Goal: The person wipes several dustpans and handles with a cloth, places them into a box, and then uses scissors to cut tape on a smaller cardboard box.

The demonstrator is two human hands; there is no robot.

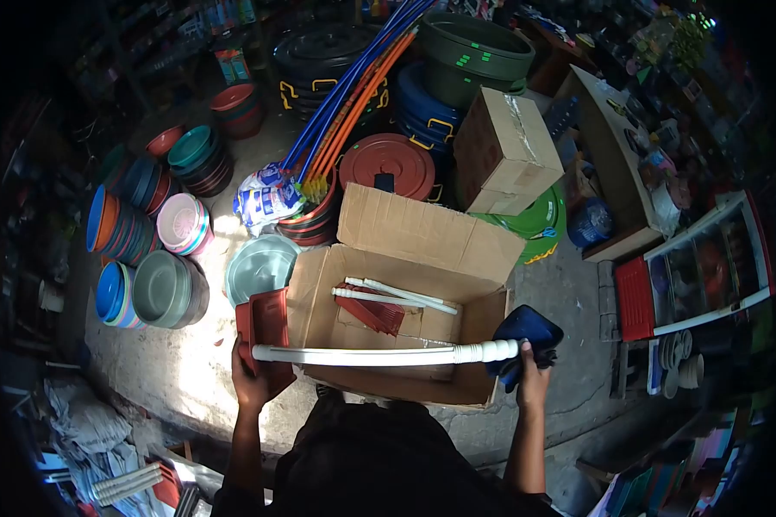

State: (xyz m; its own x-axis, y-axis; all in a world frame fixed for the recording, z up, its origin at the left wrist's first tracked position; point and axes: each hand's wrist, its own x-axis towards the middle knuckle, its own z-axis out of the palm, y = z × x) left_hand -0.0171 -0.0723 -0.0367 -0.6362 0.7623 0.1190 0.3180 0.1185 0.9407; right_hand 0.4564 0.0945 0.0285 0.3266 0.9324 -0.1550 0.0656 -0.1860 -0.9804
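My left hand point(249, 384) is closed round the edge of a red dustpan point(272, 320) beside the cardboard box point(422, 226). On the other side, my right hand point(534, 376) grips a dark blue dustpan point(539, 326), its thumb close to the end of a white handle point(371, 356). That long handle spans the box opening from the red pan to the blue one. Inside the open box lie a red dustpan piece point(375, 312) and several white sticks point(409, 297).
Stacked basins and buckets point(171, 289) stand on the left. Behind the box are a red lidded bin point(388, 164), blue and orange poles point(353, 90) and a closed carton point(509, 151). A glass-fronted case point(707, 263) sits at right.
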